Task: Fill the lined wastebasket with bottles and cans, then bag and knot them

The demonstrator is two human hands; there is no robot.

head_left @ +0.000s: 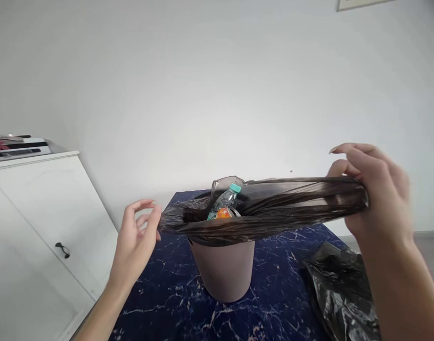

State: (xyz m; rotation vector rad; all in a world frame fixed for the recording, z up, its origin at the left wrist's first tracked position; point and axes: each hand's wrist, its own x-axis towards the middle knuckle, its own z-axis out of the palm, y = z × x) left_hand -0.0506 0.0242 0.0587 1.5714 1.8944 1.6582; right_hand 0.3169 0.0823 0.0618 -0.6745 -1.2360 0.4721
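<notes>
A small pinkish-grey waste bin stands on a dark blue marbled table. A black plastic bag lines it, and its mouth is stretched sideways above the rim. My right hand grips the bag's right end with closed fingers. My left hand is at the bag's left end, thumb and fingers pinching its edge. A clear plastic bottle with a teal cap and an orange item show inside the bag.
Another crumpled black bag lies on the table at the right. A white cabinet with a dark handle stands at the left, with flat items on top. A plain white wall is behind.
</notes>
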